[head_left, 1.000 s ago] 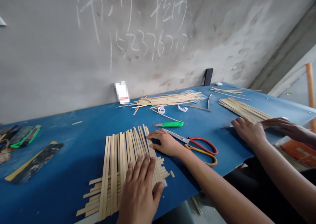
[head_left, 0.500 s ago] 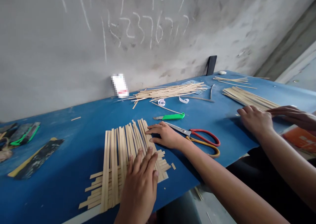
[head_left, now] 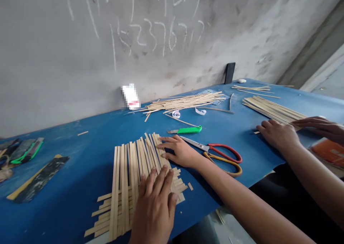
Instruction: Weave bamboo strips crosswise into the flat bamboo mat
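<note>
Lower middle of the frame: the woven mat of flat bamboo strips (head_left: 126, 176) lies on the blue table (head_left: 80, 165), close to its near edge. The left hand (head_left: 154, 204) lies flat on the mat's lower right part, fingers spread and open, gripping nothing. The right hand (head_left: 180, 152) sits at the mat's upper right edge, fingers stretched out with the tips touching the slanted strips, also not clamped on anything.

Just right of that hand are red-and-yellow scissors (head_left: 223, 154), with a green utility knife (head_left: 188, 130) above them. Over at the right edge, a co-worker's hand (head_left: 279, 136) rests by a bundle of strips (head_left: 274, 109).
</note>
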A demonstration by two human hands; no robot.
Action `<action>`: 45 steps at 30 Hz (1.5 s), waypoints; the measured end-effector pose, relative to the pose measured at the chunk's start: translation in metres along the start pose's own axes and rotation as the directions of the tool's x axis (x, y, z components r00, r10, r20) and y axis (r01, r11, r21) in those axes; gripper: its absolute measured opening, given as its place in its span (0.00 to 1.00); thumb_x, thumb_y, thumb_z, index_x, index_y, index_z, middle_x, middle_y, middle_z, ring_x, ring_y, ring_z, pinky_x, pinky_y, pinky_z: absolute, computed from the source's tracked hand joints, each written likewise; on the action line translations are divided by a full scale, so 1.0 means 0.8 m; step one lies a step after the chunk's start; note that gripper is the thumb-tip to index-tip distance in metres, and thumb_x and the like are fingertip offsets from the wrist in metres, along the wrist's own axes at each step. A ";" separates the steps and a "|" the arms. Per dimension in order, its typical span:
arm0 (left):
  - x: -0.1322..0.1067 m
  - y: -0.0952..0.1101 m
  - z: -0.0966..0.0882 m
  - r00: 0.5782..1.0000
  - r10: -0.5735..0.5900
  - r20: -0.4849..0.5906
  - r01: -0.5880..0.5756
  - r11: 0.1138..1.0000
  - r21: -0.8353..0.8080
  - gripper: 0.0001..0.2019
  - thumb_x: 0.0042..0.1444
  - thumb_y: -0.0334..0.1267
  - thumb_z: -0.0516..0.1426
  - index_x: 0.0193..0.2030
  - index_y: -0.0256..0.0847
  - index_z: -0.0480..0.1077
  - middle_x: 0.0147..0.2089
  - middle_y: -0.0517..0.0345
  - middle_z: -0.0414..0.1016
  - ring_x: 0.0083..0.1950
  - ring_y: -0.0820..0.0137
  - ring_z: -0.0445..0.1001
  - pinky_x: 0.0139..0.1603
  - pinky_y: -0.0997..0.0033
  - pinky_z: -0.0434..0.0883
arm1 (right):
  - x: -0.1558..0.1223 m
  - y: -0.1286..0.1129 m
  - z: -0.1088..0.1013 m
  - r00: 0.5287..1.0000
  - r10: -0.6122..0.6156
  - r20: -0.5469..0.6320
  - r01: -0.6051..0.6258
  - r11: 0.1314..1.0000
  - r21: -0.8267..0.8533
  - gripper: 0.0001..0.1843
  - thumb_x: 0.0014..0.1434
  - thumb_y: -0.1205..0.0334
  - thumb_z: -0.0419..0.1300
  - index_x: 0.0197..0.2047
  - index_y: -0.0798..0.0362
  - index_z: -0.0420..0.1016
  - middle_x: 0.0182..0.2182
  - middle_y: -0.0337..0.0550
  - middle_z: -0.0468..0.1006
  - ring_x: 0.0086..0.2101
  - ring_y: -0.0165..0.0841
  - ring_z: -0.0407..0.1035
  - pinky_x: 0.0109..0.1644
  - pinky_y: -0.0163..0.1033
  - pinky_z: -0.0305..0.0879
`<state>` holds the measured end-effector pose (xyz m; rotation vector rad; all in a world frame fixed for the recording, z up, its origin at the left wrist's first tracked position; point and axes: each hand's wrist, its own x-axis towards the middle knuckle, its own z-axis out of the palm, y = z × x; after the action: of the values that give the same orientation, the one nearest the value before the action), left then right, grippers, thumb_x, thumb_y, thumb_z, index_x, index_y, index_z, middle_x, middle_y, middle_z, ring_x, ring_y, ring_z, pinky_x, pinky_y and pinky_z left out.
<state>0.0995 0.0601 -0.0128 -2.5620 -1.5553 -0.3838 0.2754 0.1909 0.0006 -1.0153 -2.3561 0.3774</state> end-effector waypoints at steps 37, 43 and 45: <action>-0.009 -0.003 0.017 0.997 -0.052 -0.060 0.055 0.998 0.039 0.27 0.64 0.37 0.52 0.70 0.47 0.62 0.72 0.50 0.63 0.72 0.50 0.61 0.68 0.41 0.63 | 0.023 -0.044 0.004 0.980 -0.168 0.104 0.183 0.968 -0.169 0.23 0.70 0.49 0.54 0.64 0.45 0.72 0.66 0.44 0.68 0.64 0.47 0.61 0.65 0.58 0.60; -0.007 -0.001 0.008 0.997 -0.077 -0.012 0.077 0.997 0.014 0.28 0.62 0.36 0.53 0.69 0.46 0.65 0.72 0.51 0.64 0.71 0.50 0.63 0.68 0.41 0.63 | 0.082 -0.075 0.032 0.911 -0.363 0.196 0.395 0.905 -0.159 0.21 0.61 0.47 0.66 0.57 0.35 0.77 0.70 0.37 0.61 0.69 0.52 0.53 0.71 0.59 0.49; -0.007 -0.002 0.005 0.996 -0.085 0.005 0.085 0.996 0.015 0.28 0.60 0.35 0.54 0.69 0.47 0.65 0.72 0.51 0.63 0.71 0.49 0.63 0.67 0.40 0.64 | 0.094 -0.085 0.047 0.919 -0.317 0.234 0.356 0.922 -0.151 0.18 0.61 0.49 0.66 0.55 0.32 0.78 0.69 0.34 0.62 0.68 0.49 0.55 0.70 0.53 0.51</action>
<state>0.0967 0.0571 -0.0183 -2.4940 -1.6662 -0.3726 0.1714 0.1988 0.0283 -0.6507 -2.7365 0.1288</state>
